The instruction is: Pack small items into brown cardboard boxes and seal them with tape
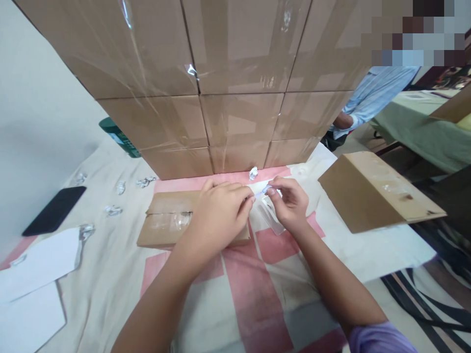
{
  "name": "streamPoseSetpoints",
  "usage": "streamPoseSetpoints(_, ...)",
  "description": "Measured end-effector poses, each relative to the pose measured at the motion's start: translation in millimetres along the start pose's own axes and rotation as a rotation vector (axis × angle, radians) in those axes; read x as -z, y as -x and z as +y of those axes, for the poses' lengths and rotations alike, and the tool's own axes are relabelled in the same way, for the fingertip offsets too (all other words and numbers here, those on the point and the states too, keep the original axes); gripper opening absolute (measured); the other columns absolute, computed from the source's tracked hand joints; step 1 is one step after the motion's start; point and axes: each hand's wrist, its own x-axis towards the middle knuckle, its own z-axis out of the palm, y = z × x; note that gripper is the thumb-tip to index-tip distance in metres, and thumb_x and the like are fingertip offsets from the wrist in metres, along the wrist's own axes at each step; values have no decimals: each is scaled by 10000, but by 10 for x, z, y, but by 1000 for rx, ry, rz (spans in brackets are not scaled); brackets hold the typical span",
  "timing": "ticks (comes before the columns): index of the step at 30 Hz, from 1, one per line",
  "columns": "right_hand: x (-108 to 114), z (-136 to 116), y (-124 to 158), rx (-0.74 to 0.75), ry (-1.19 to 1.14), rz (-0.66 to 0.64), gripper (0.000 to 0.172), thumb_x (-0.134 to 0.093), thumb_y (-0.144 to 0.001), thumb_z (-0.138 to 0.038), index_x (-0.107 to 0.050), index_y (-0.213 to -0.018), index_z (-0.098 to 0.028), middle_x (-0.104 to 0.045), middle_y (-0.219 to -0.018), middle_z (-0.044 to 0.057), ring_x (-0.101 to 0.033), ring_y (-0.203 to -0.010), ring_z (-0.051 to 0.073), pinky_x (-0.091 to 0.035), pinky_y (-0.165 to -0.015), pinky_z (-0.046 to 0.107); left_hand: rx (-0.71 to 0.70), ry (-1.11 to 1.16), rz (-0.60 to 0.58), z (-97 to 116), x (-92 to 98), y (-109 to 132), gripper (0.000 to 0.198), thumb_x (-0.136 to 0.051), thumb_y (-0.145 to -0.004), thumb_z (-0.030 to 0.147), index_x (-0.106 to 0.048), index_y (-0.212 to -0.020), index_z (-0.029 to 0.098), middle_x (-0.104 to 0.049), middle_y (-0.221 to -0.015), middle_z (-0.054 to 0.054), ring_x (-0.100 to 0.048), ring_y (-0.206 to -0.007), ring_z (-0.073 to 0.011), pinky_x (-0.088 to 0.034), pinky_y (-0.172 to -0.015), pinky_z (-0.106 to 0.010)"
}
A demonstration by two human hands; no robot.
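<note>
My left hand (221, 211) rests over the right end of a flattened cardboard box (165, 226) and pinches one end of a strip of clear tape (262, 191). My right hand (290, 203) pinches the other end of that strip, and a clear piece of tape (272, 220) hangs below its fingers. Both hands meet just in front of the stacked boxes. The fingers of both are closed in a pinch.
A wall of taped cardboard boxes (221, 73) stands right behind. A folded box (375, 193) lies at right, a black phone (55, 210) and white sheets (37, 274) at left, crumpled tape bits (114, 211) around. Another person's sleeve (371, 95) shows at right.
</note>
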Motion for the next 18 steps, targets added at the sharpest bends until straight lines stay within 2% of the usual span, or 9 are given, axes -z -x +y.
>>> streamPoseSetpoints(3, 120, 99, -67, -135, -60, 166, 43, -662, -935, -278, -650, -967, -251, -603, -794, -14, -571, -623, 116, -479, -569, 260, 49, -48, -14, -48, 68, 23, 279, -472, -972, 225, -601, -726, 200, -730, -808, 23, -645, -782, -178, -326, -804, -373)
streamPoseSetpoints(5, 255, 212, -141, -178, -55, 284, 109, -687, -919, -339, -639, -956, -248, -563, -757, -27, -530, -582, 103, -449, -547, 249, 113, -82, 1, -106, 141, 42, 263, -479, -969, 237, -612, -744, 208, -730, -813, 22, -645, -782, -186, -327, -798, -375)
streamPoseSetpoints(7, 379, 349, -196, -214, -16, 311, 156, -698, -907, -367, -638, -983, -244, -572, -750, -26, -534, -590, 107, -447, -561, 253, 174, -91, 21, -166, 211, 55, 246, -480, -974, 254, -622, -776, 215, -730, -825, 18, -646, -786, -193, -335, -786, -370)
streamPoseSetpoints(10, 458, 569, -176, -306, 46, 233, 195, -648, -925, -361, -631, -1074, -237, -638, -789, -10, -565, -620, 120, -459, -588, 264, 223, -70, 43, -220, 271, 57, 248, -472, -984, 274, -617, -790, 218, -729, -841, 15, -641, -782, -194, -344, -748, -352)
streamPoseSetpoints(12, 440, 720, -98, -355, 141, 133, 206, -615, -924, -344, -631, -1093, -226, -684, -860, 14, -600, -671, 137, -478, -625, 280, 236, -50, 54, -226, 281, 51, 248, -468, -988, 281, -614, -798, 221, -729, -848, 19, -635, -773, -191, -346, -734, -341)
streamPoseSetpoints(15, 381, 948, 48, -378, 367, -42, 148, -590, -901, -316, -667, -954, -202, -712, -911, 49, -619, -733, 165, -483, -668, 306, 240, -37, 56, -212, 281, 47, 245, -464, -992, 287, -613, -807, 225, -725, -840, 25, -622, -751, -185, -351, -740, -334)
streamPoseSetpoints(18, 354, 1125, 137, -379, 469, -101, 110, -601, -849, -265, -674, -822, -187, -697, -826, 51, -576, -680, 171, -468, -676, 326, 242, -40, 44, -208, 281, 54, 271, -457, -1000, 305, -598, -783, 224, -717, -810, 26, -605, -709, -182, -361, -760, -337)
